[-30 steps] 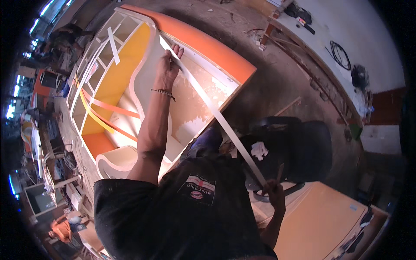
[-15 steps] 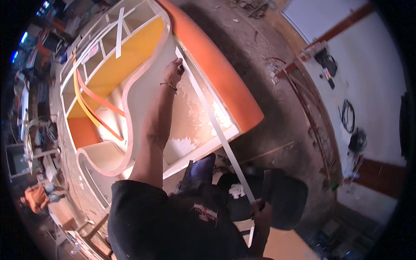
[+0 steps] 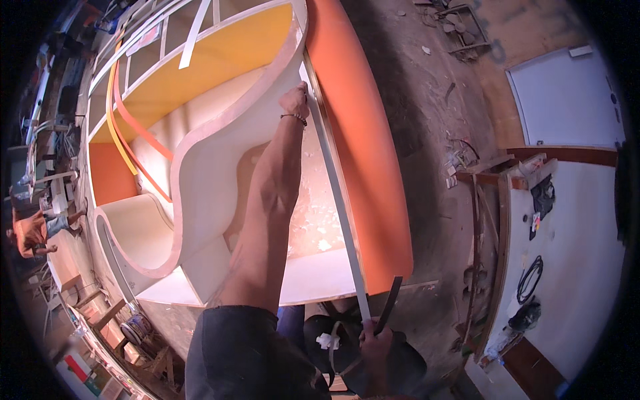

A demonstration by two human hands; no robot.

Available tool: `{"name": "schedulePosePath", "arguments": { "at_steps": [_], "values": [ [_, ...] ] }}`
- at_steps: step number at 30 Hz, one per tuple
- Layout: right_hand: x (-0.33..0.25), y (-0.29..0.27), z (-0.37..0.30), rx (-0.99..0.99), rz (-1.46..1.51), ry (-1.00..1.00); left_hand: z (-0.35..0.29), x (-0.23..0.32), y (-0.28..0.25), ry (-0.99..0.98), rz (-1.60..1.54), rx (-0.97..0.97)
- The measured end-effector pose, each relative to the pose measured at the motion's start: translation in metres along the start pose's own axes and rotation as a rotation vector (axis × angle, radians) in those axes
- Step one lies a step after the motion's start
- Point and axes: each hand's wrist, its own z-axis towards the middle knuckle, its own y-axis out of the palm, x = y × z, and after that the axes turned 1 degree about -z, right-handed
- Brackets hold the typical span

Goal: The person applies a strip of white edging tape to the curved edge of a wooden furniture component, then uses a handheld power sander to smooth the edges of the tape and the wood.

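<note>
A long, thin whitish strip (image 3: 344,220) runs along the inner edge of an orange curved panel (image 3: 370,173). At its far end my left hand (image 3: 294,101), with a bracelet at the wrist, is closed on the strip inside the white compartment. My right hand (image 3: 377,340) grips the near end, just past the panel's front corner. A dark flat bar (image 3: 390,300) also sticks up out of the right hand; what kind of tool it is cannot be made out. Beside my left forearm curves a white S-shaped wall (image 3: 220,143) with a pinkish edge.
Orange and yellow strips (image 3: 120,127) hang over the framework at left. A loose white strip (image 3: 193,37) lies across the ribs. To the right stands a white-topped table (image 3: 567,247) with a coiled black cable (image 3: 531,279). A person in orange (image 3: 30,233) is at far left.
The strip's near end has swung in, from slanting away to lying along the orange panel. My right hand moved left with it; my view has turned.
</note>
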Motion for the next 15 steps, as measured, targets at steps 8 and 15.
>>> {"name": "schedulePosePath", "arguments": {
  "at_steps": [8, 15],
  "values": [
    [-0.044, 0.048, 0.054, -0.022, 0.051, 0.023, 0.096, -0.027, 0.029, 0.306, 0.301, 0.148],
    [-0.037, 0.069, 0.071, 0.02, 0.021, -0.029, 0.064, 0.0, 0.067, 0.271, -0.191, 0.271]
  ]
}}
